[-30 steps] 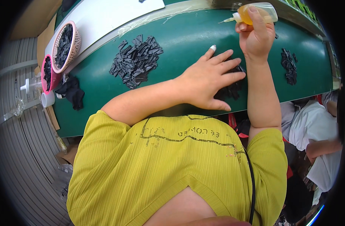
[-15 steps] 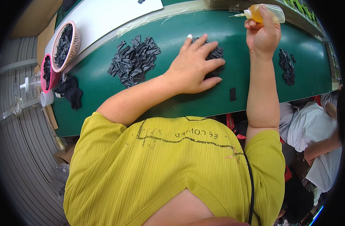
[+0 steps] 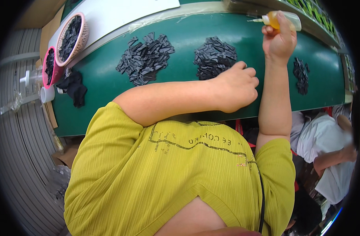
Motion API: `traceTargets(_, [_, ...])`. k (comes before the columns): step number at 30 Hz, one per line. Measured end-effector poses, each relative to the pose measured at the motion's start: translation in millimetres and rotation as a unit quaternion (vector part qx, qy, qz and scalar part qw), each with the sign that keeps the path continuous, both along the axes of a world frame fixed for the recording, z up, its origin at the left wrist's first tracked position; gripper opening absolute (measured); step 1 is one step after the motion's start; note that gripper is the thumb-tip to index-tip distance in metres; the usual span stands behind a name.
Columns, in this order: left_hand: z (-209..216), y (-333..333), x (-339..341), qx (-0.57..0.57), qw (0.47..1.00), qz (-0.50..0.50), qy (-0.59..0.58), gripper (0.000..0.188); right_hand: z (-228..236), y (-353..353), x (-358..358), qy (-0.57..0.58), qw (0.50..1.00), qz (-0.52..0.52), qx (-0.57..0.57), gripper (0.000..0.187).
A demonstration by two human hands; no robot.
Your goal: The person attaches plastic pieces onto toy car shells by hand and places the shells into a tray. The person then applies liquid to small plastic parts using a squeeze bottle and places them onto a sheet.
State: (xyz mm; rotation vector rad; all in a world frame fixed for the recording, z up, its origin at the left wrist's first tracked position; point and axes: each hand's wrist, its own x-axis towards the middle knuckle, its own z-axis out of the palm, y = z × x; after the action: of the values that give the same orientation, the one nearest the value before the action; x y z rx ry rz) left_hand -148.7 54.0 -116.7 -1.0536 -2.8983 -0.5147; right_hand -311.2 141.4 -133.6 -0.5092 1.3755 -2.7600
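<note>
My left hand is closed, knuckles up, near the front edge of the green table. Its fingertips are turned under, so whatever they may hold is hidden. Just beyond it lies a heap of small flat black pieces. Raised over the table's far right part, my right hand grips a clear squeeze bottle with amber liquid. The bottle lies sideways in my fingers, its thin needle tip pointing left.
A larger black heap lies to the left, a smaller one to the right. Pink baskets of black pieces stand at the left edge, beside a black cloth. A person in a white shirt is at the right.
My left hand has come off the middle heap toward me and to the right, its spread fingers now curled. It covers the spot where a single black piece lay. The right hand still holds the bottle.
</note>
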Motion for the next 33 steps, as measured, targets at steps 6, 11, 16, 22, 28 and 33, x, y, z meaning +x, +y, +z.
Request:
traceTargets(6, [9.8, -10.1, 12.3, 0.013, 0.997, -0.014, -0.07, 0.012, 3.5, -6.1, 9.8, -0.032, 0.999, 0.023, -0.002, 0.009])
traceTargets(11, [-9.1, -73.0, 1.3, 0.378, 0.872, 0.307, -0.053, 0.013, 7.7, -11.7, 20.3, -0.045, 0.997, 0.051, 0.022, 0.01])
traceTargets(16, [-16.3, -104.1, -11.2, 0.634, 0.625, 0.378, -0.254, 0.018, 3.8, -24.3, 37.5, -0.039, 0.995, 0.088, 0.038, 0.009])
traceTargets(22, [-29.0, -109.5, -10.5, 0.656, 0.597, 0.318, -0.334, 0.015, 2.1, -30.6, 49.0, -0.014, 0.993, 0.093, 0.064, 0.008])
traceTargets(28, [-25.6, -105.5, -9.7, 0.674, 0.567, 0.345, -0.325, 0.021, 3.2, -37.0, 59.5, 0.044, 0.991, 0.079, 0.1, 0.01])
traceTargets(33, [-30.1, -104.9, -10.4, 0.668, 0.597, 0.317, -0.311, 0.025, 0.2, -40.9, 65.0, 0.091, 0.986, 0.049, 0.127, 0.012])
